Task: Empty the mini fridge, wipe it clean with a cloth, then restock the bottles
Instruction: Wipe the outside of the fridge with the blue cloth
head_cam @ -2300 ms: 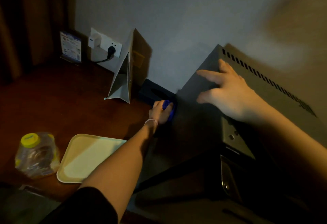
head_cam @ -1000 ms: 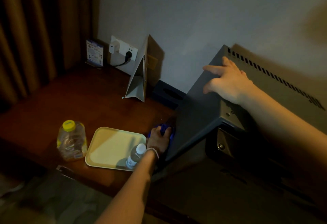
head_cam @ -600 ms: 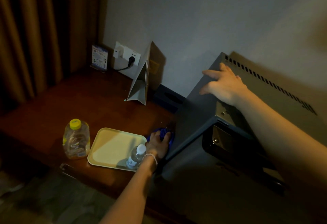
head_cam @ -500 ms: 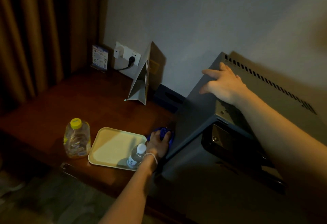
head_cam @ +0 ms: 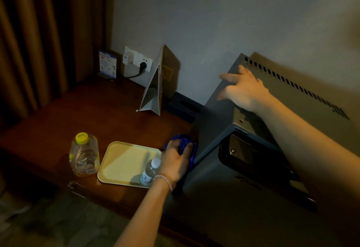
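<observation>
While the left hand (head_cam: 176, 161) bunches the blue cloth (head_cam: 185, 145) in curled fingers, it presses that cloth against the lower front corner of the mini fridge's (head_cam: 212, 122) grey side wall, right down where the wall meets the worktop (head_cam: 87, 110). Up top, the right hand (head_cam: 243, 88) lies flat on the fridge's upper left edge, fingers spread and straight, holding nothing, the thumb reaching out over the side wall. Between the two arms the dark front of the fridge shows a metal hinge plate near its top corner; whether the door is ajar is hard to tell in this dim light. Just beside the left wrist, a small clear water bottle (head_cam: 150, 171) with a white cap stands on the near right corner of a pale yellow tray (head_cam: 120, 161), almost touching the hand. Left of the tray, a squat clear bottle (head_cam: 83, 155) with a yellow cap stands on the wood, near the tray but apart from it. Further back, a folded card stand (head_cam: 153, 90) sits by the wall with a dark tissue box (head_cam: 183, 106) tucked between it and the fridge. A wall socket (head_cam: 138, 61) carries a white adapter and a black plug, a small printed card (head_cam: 107, 65) leans beside it, and brown curtains (head_cam: 29, 42) hang at far left.
</observation>
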{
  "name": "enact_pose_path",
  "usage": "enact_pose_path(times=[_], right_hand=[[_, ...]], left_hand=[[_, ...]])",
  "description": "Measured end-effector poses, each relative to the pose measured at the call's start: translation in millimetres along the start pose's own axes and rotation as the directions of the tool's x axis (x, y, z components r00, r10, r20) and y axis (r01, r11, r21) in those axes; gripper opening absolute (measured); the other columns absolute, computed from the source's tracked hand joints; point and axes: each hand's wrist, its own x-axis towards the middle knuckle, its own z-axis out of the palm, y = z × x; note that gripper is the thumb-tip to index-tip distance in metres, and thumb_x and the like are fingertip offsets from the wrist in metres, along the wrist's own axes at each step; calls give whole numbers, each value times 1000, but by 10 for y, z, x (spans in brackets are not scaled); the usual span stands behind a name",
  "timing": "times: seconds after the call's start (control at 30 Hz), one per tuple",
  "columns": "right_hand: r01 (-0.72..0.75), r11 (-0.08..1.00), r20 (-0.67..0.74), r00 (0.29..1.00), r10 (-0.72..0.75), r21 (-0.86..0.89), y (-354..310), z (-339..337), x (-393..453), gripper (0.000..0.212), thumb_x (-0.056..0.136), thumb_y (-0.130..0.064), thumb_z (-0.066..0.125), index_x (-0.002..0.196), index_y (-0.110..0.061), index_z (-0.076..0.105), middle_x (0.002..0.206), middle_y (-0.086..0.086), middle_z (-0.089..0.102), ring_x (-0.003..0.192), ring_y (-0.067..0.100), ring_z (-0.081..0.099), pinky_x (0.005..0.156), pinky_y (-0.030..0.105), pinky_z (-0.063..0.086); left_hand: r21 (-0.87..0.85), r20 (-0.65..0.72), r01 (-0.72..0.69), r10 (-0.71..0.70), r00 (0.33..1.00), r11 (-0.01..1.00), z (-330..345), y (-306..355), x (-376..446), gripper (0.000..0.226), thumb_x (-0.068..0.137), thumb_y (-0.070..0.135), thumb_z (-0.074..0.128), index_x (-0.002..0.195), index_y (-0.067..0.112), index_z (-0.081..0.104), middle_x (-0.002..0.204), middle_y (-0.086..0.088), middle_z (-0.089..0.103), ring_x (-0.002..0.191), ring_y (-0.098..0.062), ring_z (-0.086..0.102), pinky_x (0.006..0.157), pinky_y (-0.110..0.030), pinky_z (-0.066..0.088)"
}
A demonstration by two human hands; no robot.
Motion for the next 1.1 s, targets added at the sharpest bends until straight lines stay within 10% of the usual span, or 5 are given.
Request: enact_pose_path(times=[1.1], right_hand=[[-14,1000,-3,1000,14,0,-19,3,-8,74,83,-39,65,151,-41,35,167,6,-3,153,27,-7,119,56,0]], left_hand=[[1,77,-35,35,996,999,-273,-876,-513,37,84,74,46,104,45,59,100,1,67,85,-17,67,83,-49,54]])
